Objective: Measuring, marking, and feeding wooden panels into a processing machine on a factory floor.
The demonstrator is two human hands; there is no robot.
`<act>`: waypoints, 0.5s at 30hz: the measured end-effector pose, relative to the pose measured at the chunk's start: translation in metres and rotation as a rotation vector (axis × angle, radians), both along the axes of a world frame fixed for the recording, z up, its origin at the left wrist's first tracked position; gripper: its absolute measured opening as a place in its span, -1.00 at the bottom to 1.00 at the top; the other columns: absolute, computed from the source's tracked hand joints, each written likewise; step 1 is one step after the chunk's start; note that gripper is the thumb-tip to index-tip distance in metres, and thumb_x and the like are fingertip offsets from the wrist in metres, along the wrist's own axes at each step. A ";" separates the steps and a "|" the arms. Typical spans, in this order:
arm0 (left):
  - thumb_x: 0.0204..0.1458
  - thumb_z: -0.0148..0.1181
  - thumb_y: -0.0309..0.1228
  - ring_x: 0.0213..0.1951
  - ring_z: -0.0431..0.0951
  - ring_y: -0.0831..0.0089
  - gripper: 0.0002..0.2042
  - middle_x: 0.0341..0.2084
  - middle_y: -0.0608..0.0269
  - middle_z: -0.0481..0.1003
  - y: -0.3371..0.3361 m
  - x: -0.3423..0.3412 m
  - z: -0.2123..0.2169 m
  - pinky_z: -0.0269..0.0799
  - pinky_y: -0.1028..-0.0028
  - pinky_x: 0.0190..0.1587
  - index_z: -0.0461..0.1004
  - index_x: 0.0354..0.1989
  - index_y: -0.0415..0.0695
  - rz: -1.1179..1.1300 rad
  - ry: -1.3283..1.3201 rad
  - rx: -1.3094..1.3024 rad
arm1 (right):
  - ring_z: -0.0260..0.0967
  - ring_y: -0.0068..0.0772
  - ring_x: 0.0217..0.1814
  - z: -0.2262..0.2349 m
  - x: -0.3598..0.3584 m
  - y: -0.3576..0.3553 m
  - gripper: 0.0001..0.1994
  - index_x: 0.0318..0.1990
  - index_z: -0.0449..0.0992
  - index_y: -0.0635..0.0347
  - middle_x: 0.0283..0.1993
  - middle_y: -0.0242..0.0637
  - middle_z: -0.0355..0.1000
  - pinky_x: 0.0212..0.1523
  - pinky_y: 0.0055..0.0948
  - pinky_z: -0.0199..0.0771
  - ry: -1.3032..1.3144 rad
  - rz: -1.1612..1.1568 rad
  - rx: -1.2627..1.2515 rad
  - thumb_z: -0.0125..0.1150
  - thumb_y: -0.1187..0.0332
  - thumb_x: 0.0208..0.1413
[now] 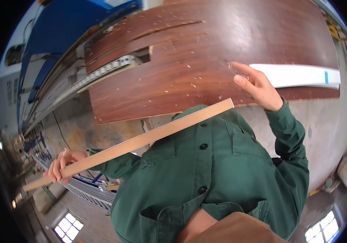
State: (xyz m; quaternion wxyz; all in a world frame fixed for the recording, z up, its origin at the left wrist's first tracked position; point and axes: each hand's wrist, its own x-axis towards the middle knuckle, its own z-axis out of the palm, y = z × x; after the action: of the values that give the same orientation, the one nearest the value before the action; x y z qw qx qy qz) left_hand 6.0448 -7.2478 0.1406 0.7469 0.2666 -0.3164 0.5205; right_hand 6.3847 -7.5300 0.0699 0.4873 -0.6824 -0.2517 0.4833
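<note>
A long, narrow, light-brown wooden strip [149, 137] slants across the front of my green shirt. Its far end rises to the right, close to the near edge of the brown table [173, 93]. My left hand [65, 164] is closed round the strip near its lower left end. Over the table at the right, my right hand [258, 85] is open, thumb and index finger apart, with nothing seen between them. Just beside it lie long white strips [299, 76] with a small blue mark near their right end.
A row of pale rollers [104, 72] runs into a cut-out in the table's left side. Wood chips and a dark slot [169, 27] show on the tabletop. Blue machinery [64, 28] stands at the far left. Concrete floor [311, 129] shows to the right.
</note>
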 end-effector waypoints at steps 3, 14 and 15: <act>-0.20 0.27 -0.31 -0.28 0.40 0.57 -0.40 -0.26 0.44 0.38 0.012 -0.029 -0.001 0.28 0.46 -0.22 0.19 0.08 -0.04 0.197 0.115 0.149 | 0.09 -0.67 -0.57 -0.018 0.036 0.048 -0.54 -0.15 0.40 0.36 -0.66 -0.45 0.15 -0.55 -0.60 0.15 -0.419 0.088 -0.172 0.02 0.05 0.05; -0.09 0.08 -0.02 -0.11 0.25 0.31 -0.26 -0.13 0.16 0.17 0.023 -0.105 -0.035 0.19 0.05 -0.05 -0.08 0.21 -0.09 0.615 0.428 0.134 | 0.31 -0.51 -0.59 -0.106 0.127 0.383 -0.66 -0.10 0.44 0.13 -0.47 -0.28 0.39 -0.66 -0.56 0.33 -0.314 -0.127 -0.052 -0.08 0.47 -0.09; -0.10 0.09 -0.02 -0.12 0.25 0.32 -0.25 -0.14 0.16 0.17 0.017 -0.119 -0.032 0.19 0.05 -0.05 -0.09 0.21 -0.09 0.679 0.482 0.090 | 0.23 -0.58 -0.66 -0.112 0.124 0.413 -0.67 -0.10 0.44 0.14 -0.55 -0.35 0.33 -0.69 -0.57 0.29 -0.292 -0.154 -0.020 -0.10 0.51 -0.07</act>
State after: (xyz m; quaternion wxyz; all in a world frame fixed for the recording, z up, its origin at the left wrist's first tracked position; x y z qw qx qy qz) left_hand 5.9255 -7.2309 0.1084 0.5730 0.5023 -0.0490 0.6457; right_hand 6.5086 -7.1175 -0.0419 0.4745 -0.7674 -0.2618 0.3426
